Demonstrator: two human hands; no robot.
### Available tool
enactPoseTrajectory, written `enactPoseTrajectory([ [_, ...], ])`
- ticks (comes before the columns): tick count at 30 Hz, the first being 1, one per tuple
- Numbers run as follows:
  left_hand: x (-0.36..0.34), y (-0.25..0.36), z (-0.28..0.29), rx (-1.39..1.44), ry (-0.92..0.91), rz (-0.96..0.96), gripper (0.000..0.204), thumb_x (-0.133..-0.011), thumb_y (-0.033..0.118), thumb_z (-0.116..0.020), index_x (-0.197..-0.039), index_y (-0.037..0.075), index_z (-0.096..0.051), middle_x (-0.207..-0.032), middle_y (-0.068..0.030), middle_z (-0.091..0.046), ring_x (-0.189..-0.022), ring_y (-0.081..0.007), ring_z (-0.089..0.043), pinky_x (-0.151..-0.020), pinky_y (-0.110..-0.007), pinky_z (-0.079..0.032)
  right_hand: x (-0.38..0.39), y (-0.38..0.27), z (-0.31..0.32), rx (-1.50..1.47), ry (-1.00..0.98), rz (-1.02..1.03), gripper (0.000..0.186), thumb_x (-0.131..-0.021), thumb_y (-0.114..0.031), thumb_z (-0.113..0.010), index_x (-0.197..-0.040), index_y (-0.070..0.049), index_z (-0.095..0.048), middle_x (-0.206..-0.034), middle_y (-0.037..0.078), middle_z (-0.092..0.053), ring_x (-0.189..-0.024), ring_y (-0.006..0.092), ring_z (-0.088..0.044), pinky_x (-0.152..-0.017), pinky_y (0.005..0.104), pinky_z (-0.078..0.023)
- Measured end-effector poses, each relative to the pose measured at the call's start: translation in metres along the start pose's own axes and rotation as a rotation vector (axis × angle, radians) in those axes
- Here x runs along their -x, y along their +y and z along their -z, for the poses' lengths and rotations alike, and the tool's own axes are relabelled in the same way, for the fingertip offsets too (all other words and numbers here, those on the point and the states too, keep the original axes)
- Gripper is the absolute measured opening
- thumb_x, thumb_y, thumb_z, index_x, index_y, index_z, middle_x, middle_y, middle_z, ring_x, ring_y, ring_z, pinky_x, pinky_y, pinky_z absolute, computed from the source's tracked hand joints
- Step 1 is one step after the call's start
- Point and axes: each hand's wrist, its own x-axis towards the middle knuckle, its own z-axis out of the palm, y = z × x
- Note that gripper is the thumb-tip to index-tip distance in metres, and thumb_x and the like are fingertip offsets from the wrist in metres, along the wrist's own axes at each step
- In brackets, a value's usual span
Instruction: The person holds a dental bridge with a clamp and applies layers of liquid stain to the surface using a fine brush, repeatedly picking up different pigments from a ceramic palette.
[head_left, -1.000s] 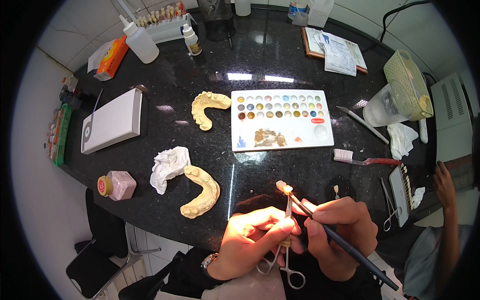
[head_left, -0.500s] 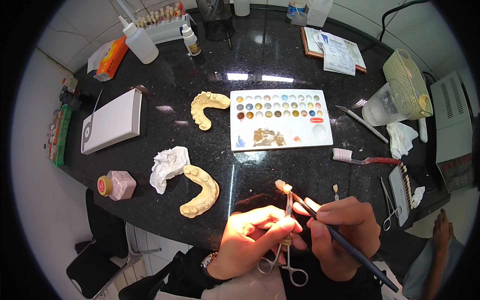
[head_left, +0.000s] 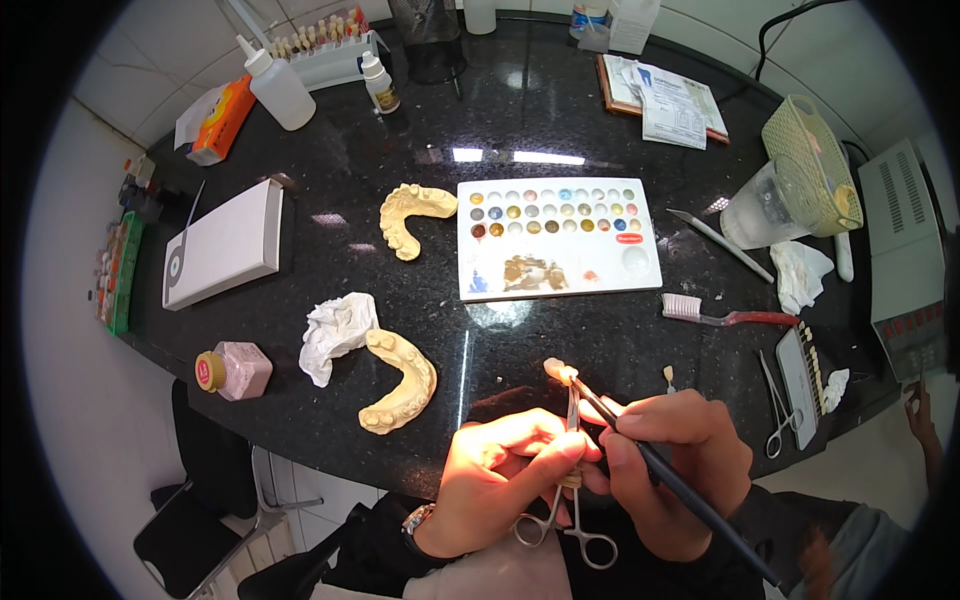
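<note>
Head view. The left hand (head_left: 510,470) grips the forceps (head_left: 573,412), fingers wrapped about the shanks, ring handles hanging below beyond the near edge of the table (head_left: 420,305). At the forceps' tips is the tooth piece (head_left: 555,369), over the table, inward from the middle of its near edge. The right hand (head_left: 685,455) pinches the brush (head_left: 690,494) like a pen, its tip at or just beside the piece; glare there leaves actual contact uncertain.

Preparation appears complete: the piece is mounted, the brush is in hand, and the palette (head_left: 600,272), set toward the table's far edge from the piece, has filled wells with brown, blue and reddish smears along its near edge. Brushwork on the piece is judged under way, though how much of its surface is finished cannot be told. The piece is off both the far cast (head_left: 402,228) and the near cast (head_left: 410,383), which lie left of the palette and forceps respectively.
</note>
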Motion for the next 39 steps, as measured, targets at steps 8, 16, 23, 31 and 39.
enactPoseTrajectory([
  [8,0.000,-0.001,-0.001,-0.020,0.001,-0.027,0.017,-0.092,0.011,-0.053,-0.096,-0.004,-0.061,-0.080,-0.0115,-0.066,-0.061,-0.0094,-0.060,-0.052,-0.019,-0.048,0.001,-0.001,0.003,0.000,-0.025,-0.004,0.023,-0.070,0.000,-0.075,-0.089,0.003,-0.061,-0.080,0.016,-0.065,-0.070,0.0177,-0.067,-0.062,0.0247,-0.052],
  [16,-0.001,-0.008,0.009,0.162,-0.196,-0.017,0.025,-0.098,0.020,-0.039,-0.090,-0.001,-0.051,-0.074,-0.0106,-0.061,-0.059,-0.0111,-0.057,-0.055,-0.021,-0.047,0.002,0.004,0.014,-0.304,0.178,0.011,0.020,-0.077,0.009,-0.063,-0.093,0.006,-0.050,-0.086,0.018,-0.060,-0.082,0.0265,-0.066,-0.079,0.0333,-0.054],
  [23,-0.002,-0.013,0.012,0.253,-0.350,-0.054,0.031,-0.100,0.026,-0.034,-0.089,0.000,-0.046,-0.072,-0.0098,-0.055,-0.060,-0.0127,-0.055,-0.053,-0.022,-0.047,0.010,-0.003,-0.004,-0.313,0.169,-0.125,0.025,-0.084,-0.011,-0.063,-0.092,0.002,-0.043,-0.078,0.012,-0.053,-0.065,0.0147,-0.057,-0.072,0.0342,-0.055],
  [31,0.000,-0.011,0.001,0.293,-0.157,-0.047,0.038,-0.095,0.031,-0.043,-0.080,-0.003,-0.044,-0.071,-0.0182,-0.053,-0.048,-0.0199,-0.055,-0.041,-0.029,-0.050,0.013,-0.006,-0.008,-0.177,0.133,-0.066,0.020,-0.083,-0.006,-0.061,-0.091,0.001,-0.044,-0.080,0.014,-0.054,-0.065,0.0121,-0.056,-0.063,0.0229,-0.049],
  [39,-0.003,-0.016,0.011,0.361,-0.369,-0.097,0.039,-0.099,0.025,-0.035,-0.111,-0.010,-0.046,-0.082,-0.0095,-0.049,-0.068,-0.0141,-0.056,-0.050,-0.023,-0.051,0.012,-0.006,0.000,-0.175,0.045,-0.105,0.019,-0.080,-0.004,-0.063,-0.089,0.000,-0.047,-0.078,0.013,-0.056,-0.063,0.0110,-0.055,-0.061,0.0207,-0.047],
])
